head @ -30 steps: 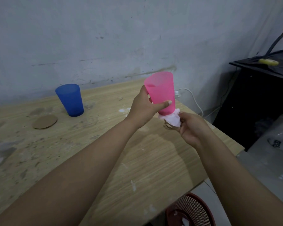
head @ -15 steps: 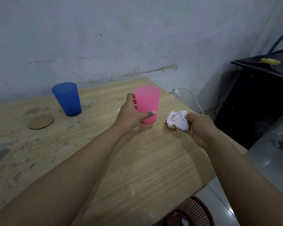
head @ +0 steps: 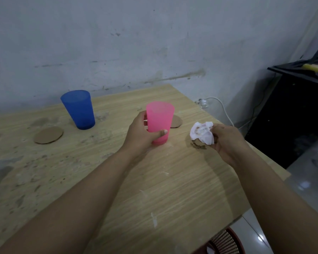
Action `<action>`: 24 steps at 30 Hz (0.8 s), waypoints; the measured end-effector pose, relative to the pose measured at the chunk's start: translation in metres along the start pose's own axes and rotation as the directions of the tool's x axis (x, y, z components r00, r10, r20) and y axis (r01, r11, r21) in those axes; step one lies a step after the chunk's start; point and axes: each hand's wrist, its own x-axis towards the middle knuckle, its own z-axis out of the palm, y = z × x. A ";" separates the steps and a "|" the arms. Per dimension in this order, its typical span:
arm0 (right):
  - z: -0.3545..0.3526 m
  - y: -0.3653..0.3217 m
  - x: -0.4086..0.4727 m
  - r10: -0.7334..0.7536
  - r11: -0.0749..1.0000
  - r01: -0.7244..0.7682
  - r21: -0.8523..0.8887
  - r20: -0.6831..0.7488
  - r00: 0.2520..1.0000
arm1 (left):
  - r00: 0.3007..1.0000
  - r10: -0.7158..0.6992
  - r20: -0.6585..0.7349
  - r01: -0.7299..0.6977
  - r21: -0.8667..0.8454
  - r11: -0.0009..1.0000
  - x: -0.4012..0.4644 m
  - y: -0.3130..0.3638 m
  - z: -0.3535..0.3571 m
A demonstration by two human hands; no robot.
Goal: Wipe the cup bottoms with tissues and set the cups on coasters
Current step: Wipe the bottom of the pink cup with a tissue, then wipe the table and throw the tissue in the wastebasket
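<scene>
Basket (head: 226,243) below table (head: 182,189) edge, blue cup (head: 78,109) beside coaster (head: 48,135)

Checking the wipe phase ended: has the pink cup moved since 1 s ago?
Yes. The pink cup has come down from above the table edge, and the left hand still grips it.

I see a grey plaster wall (head: 154,43), scuffed and stained, behind a light wood-grain table (head: 182,180) with grime on its left side. Black cabinet (head: 292,110) at right, white cable (head: 222,107) beside it. Glossy pale floor tiles (head: 308,180); red mesh basket (head: 226,242) below the table edge.
</scene>
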 end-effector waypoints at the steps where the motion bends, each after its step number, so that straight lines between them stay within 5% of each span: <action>1: -0.002 0.000 -0.001 -0.006 1.000 0.006 -0.003 -0.003 1.000 | 1.000 -0.011 -0.010 0.011 -0.001 1.000 -0.001 -0.002 -0.001; 4: -0.008 -0.002 -0.005 -0.013 1.000 0.012 -0.020 -0.001 1.000 | 0.997 -0.074 0.022 0.075 -0.059 0.995 -0.010 -0.002 -0.002; 6: -0.010 -0.004 -0.007 -0.017 1.000 0.017 -0.017 0.023 1.000 | 0.999 -0.037 -0.022 0.038 0.048 0.998 -0.022 0.002 0.002; 9: -0.014 -0.008 -0.013 -0.028 0.999 0.030 -0.024 0.071 0.997 | 0.939 0.306 -0.160 -0.260 0.252 0.932 -0.042 0.019 0.014; 12: -0.018 -0.012 -0.018 -0.022 0.999 0.025 -0.038 0.085 0.996 | 0.812 0.574 -0.104 -0.501 0.380 0.778 -0.056 0.040 0.033; 17: -0.024 -0.020 -0.025 -0.032 0.998 0.036 -0.044 0.105 0.994 | 0.743 0.644 -0.182 -0.564 0.348 0.749 -0.067 0.058 0.053; 20: -0.030 -0.024 -0.031 -0.042 0.999 0.040 0.016 0.165 0.985 | 0.895 0.445 -0.025 -0.439 0.123 0.890 -0.074 0.062 0.066; 22: -0.032 -0.025 -0.034 -0.038 0.998 0.027 0.054 0.205 0.978 | 0.987 0.144 0.068 -0.149 0.062 0.987 -0.074 0.062 0.077; 24: -0.033 -0.025 -0.036 -0.020 0.999 0.009 0.051 0.227 0.974 | 0.982 -0.124 0.145 0.131 -0.037 0.991 -0.069 0.061 0.084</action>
